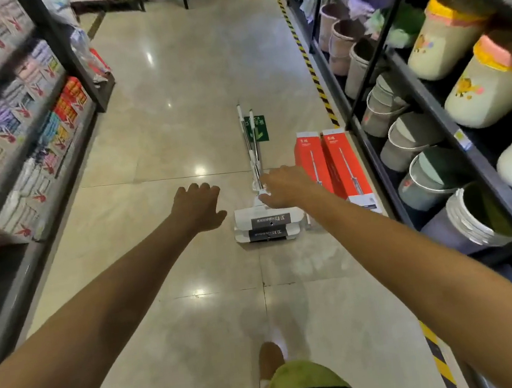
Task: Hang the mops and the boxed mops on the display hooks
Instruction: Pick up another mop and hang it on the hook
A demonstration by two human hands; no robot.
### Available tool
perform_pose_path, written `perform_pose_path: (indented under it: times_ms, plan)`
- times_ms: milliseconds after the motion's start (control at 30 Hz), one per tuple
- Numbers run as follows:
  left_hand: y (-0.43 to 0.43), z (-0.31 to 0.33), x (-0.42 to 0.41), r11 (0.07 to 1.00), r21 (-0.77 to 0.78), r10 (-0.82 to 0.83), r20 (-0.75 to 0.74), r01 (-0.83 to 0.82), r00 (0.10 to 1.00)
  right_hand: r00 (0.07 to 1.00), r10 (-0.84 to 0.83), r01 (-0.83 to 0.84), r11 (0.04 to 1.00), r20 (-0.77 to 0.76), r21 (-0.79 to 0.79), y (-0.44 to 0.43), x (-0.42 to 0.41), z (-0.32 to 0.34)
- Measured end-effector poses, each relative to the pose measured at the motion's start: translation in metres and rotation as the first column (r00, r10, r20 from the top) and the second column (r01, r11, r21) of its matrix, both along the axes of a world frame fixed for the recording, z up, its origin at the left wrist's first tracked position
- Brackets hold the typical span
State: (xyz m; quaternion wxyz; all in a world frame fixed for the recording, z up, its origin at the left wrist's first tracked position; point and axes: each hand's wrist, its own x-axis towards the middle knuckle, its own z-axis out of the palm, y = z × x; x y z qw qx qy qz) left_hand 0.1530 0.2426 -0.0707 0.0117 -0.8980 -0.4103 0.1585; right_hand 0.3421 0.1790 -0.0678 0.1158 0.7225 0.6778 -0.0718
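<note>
A shop aisle of glossy beige floor (177,139) runs between two dark shelving units. The right-hand shelves (421,83) carry nested buckets (416,142) and lidded white tubs (492,81) printed with cartoon figures; the left-hand shelves (11,104) hold rows of boxed goods bearing a red rabbit-head logo. Two bare arms reach forward over the floor. The left hand (198,205) hangs palm down with fingers loosely spread, holding nothing. The right hand (286,187), also spread, hovers at the base of the handles of two mops (266,221) lying side by side mid-aisle, and may be touching them; motion blur makes contact hard to judge. Dark labels on the white mop heads carry unreadable print. Just beside the mops, along the foot of the right-hand shelves, lie two red boxed mops (331,165). A green floor sign (258,129) lies under the mop handles.
</note>
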Motion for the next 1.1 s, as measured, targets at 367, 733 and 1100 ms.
perform_pose_path:
  times_ms: [367, 733, 1100]
  plan:
    - [0.141, -0.016, 0.066, 0.999, -0.038, 0.023, -0.003, -0.023, 1.000, 0.999, 0.035, -0.036, 0.998, -0.016, -0.056, 0.158, 0.066, -0.019]
    - [0.364, -0.057, 0.141, 0.984, -0.090, -0.156, 0.004, 0.155, 0.988, 0.990, -0.127, 0.118, 0.985, -0.063, -0.125, 0.356, 0.121, -0.069]
    - [0.538, -0.084, 0.216, 0.918, -0.181, -0.372, -0.079, 0.353, 0.925, 0.927, -0.356, 0.339, 0.930, -0.117, -0.142, 0.489, 0.168, -0.095]
